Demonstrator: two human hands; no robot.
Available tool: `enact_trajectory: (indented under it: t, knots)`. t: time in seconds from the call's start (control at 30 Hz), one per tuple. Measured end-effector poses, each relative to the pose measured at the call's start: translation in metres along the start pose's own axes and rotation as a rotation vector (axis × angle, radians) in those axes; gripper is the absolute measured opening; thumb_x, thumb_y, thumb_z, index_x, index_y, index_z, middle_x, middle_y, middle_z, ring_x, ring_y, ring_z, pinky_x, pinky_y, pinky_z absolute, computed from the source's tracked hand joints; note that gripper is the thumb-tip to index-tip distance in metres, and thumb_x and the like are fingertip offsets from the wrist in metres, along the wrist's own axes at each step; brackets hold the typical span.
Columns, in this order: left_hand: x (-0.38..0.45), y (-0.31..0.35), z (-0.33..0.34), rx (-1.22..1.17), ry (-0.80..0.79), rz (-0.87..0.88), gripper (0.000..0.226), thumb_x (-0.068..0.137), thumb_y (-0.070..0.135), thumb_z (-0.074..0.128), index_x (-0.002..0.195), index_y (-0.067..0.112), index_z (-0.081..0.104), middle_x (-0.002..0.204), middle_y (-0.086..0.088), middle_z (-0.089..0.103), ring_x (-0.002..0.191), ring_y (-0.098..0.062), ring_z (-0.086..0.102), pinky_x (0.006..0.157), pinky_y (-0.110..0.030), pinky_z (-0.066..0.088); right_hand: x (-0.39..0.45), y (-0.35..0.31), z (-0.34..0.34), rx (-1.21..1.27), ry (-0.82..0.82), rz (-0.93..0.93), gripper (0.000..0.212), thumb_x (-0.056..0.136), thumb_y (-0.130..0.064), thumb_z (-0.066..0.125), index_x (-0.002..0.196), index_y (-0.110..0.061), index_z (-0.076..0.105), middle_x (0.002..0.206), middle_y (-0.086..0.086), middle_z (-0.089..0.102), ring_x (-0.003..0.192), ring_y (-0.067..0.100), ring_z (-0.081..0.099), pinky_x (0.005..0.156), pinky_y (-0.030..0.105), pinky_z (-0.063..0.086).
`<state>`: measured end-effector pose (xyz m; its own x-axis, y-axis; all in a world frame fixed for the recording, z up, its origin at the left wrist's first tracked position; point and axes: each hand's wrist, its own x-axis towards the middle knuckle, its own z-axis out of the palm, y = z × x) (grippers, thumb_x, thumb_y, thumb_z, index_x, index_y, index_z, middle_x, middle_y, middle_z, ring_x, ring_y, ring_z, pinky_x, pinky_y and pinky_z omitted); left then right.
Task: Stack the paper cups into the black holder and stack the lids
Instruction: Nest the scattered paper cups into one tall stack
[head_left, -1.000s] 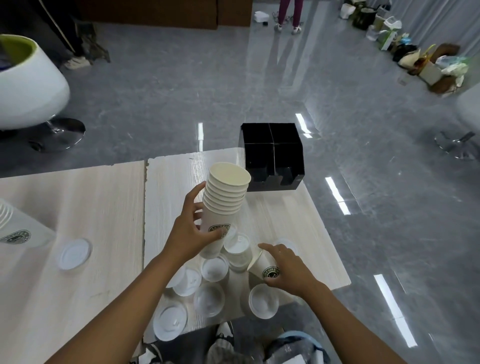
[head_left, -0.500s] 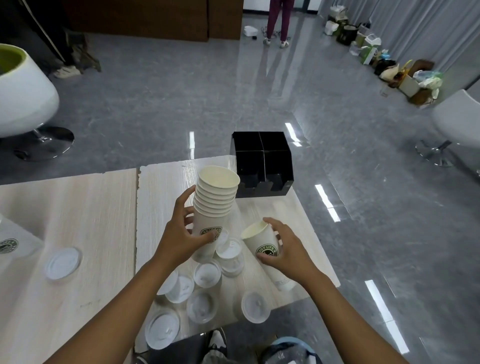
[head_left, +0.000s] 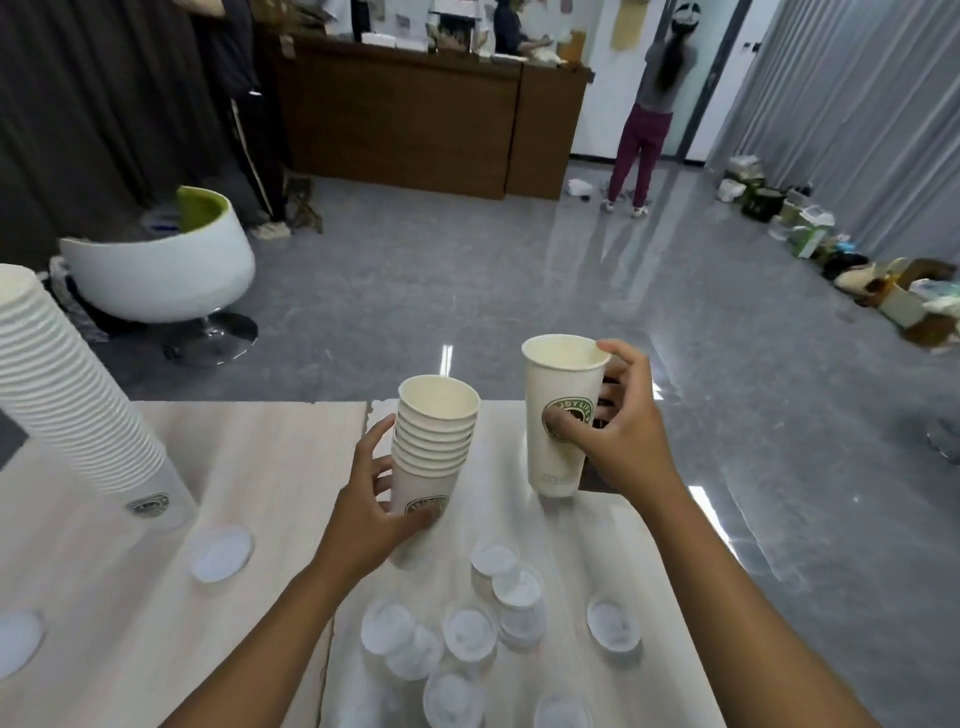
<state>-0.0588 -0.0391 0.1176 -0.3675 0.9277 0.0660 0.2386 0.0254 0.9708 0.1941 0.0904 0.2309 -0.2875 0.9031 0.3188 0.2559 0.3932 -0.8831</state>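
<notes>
Left hand (head_left: 371, 512) wraps a tilted stack of cups (head_left: 434, 457) above the counter (head_left: 291, 467); at two o'clock, right hand (head_left: 621, 441) clamps a single cup (head_left: 561, 410) upright, thumb on its logo.

Both hands (head_left: 371, 512) (head_left: 621, 431) curled, gripping.

A nested cup stack (head_left: 435, 457) is tilting at frame centre; a single cup (head_left: 560, 415) is standing upright to its right; white lids (head_left: 467, 631) are lying scattered below.

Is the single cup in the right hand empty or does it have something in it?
Empty: the single cup, held upright by the right hand, shows only bare pale inner wall.
</notes>
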Motion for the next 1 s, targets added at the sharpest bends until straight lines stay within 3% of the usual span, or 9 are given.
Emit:
enact_trajectory:
  t: [0.17,0.27,0.37,0.53,0.63,0.8,1.0]
  knots:
    - [-0.009,0.008,-0.042,0.0,0.054,0.022,0.113,0.068,0.02,0.098,0.137,0.075,0.027,0.136,0.022,0.054,0.117,0.006,0.06,0.089,-0.025,0.057,0.024,-0.062,0.036,0.084,0.039,-0.127,0.085,0.074,-0.016,0.091,0.138,-0.036,0.039,0.133,-0.008,0.052,0.106,0.003,0.063,0.083,0.019,0.056]
    - [-0.015,0.011,-0.068,0.013,0.071,0.028,0.113,0.067,0.022,0.098,0.133,0.079,0.026,0.136,0.02,0.054,0.115,0.011,0.058,0.088,-0.024,0.056,0.032,-0.099,0.066,0.159,0.058,-0.196,0.09,0.073,-0.017,0.093,0.141,-0.039,0.037,0.136,-0.003,0.052,0.112,0.009,0.063,0.092,0.029,0.058]
    - [-0.02,0.013,-0.095,0.003,0.092,0.026,0.112,0.067,0.026,0.099,0.133,0.079,0.025,0.14,0.012,0.056,0.121,-0.003,0.06,0.092,-0.026,0.055,0.035,-0.132,0.099,0.241,0.044,-0.246,0.094,0.073,-0.015,0.092,0.144,-0.039,0.035,0.138,0.003,0.051,0.117,0.018,0.063,0.096,0.038,0.059]
    - [-0.029,0.018,-0.138,0.009,0.114,0.046,0.113,0.067,0.028,0.099,0.135,0.079,0.024,0.144,0.011,0.054,0.127,-0.009,0.058,0.101,-0.034,0.056,0.028,-0.175,0.155,0.275,-0.02,-0.298,0.092,0.076,-0.011,0.09,0.148,-0.031,0.036,0.139,-0.008,0.052,0.118,0.009,0.062,0.094,0.027,0.057]
    - [-0.034,0.015,-0.164,0.009,0.115,0.05,0.112,0.068,0.028,0.098,0.136,0.078,0.024,0.145,0.015,0.052,0.13,-0.009,0.056,0.098,-0.026,0.056,0.024,-0.193,0.187,0.235,-0.081,-0.305,0.09,0.077,-0.016,0.09,0.148,-0.033,0.038,0.135,-0.022,0.05,0.114,-0.003,0.059,0.089,0.019,0.056]
    - [-0.041,0.009,-0.204,-0.001,0.15,0.059,0.113,0.067,0.028,0.098,0.136,0.079,0.024,0.14,0.021,0.053,0.125,-0.002,0.057,0.093,-0.023,0.055,0.022,-0.213,0.23,0.27,-0.086,-0.296,0.089,0.077,-0.018,0.09,0.148,-0.032,0.038,0.14,-0.006,0.054,0.119,0.012,0.063,0.092,0.031,0.06]
    - [-0.045,0.011,-0.246,-0.052,0.175,0.106,0.11,0.068,0.023,0.098,0.139,0.073,0.03,0.142,0.017,0.055,0.123,-0.001,0.06,0.093,-0.025,0.058,0.02,-0.228,0.276,0.276,-0.148,-0.278,0.086,0.077,-0.022,0.09,0.147,-0.028,0.039,0.137,-0.006,0.055,0.117,0.01,0.063,0.091,0.029,0.06]
